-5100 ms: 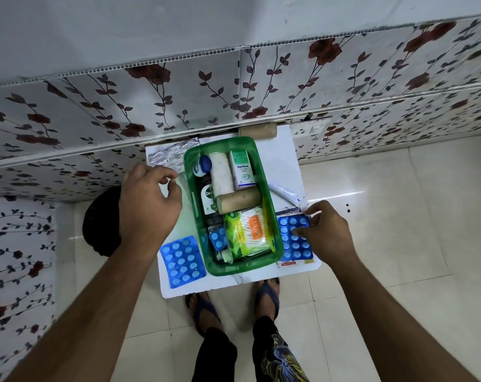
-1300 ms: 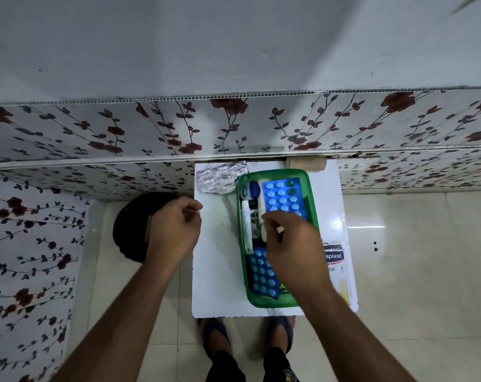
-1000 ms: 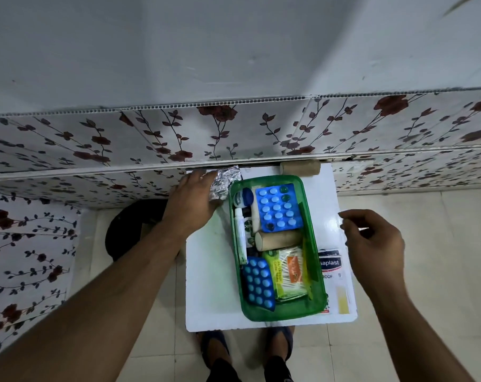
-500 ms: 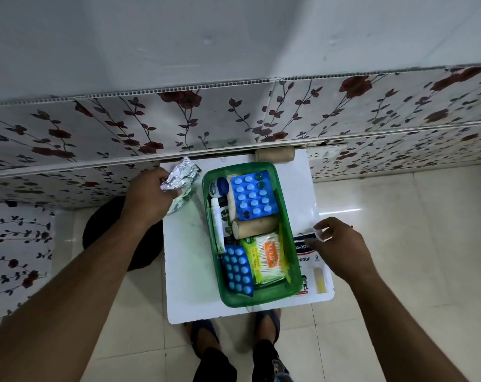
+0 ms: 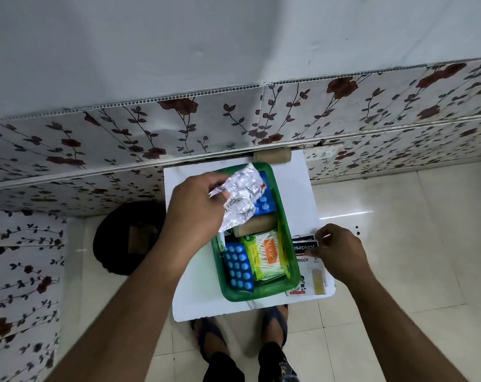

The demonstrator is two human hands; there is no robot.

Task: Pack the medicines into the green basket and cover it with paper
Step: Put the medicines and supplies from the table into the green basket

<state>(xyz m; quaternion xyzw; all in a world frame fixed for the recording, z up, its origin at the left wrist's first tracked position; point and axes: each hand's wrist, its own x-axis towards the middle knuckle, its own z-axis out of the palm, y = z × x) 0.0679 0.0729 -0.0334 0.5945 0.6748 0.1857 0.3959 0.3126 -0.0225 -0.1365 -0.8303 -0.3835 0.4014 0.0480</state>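
Green basket [image 5: 290,282] lies lengthwise toward the wall, hands [image 5: 195,213] above.

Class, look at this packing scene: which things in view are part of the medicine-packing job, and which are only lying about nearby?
Part of the job:
- green basket
- silver foil strip in the left hand
- plaster box at the right hand
- blue blister packs
- cotton bud pack

Lying about:
- black round object on the floor
- brown roll by the wall

The basket [image 5: 292,282] is sitting on the bench [image 5: 189,293], with a plaster pack [image 5: 307,267] lying just right of it. A roll [image 5: 272,156] is lying behind the basket, against the wall.
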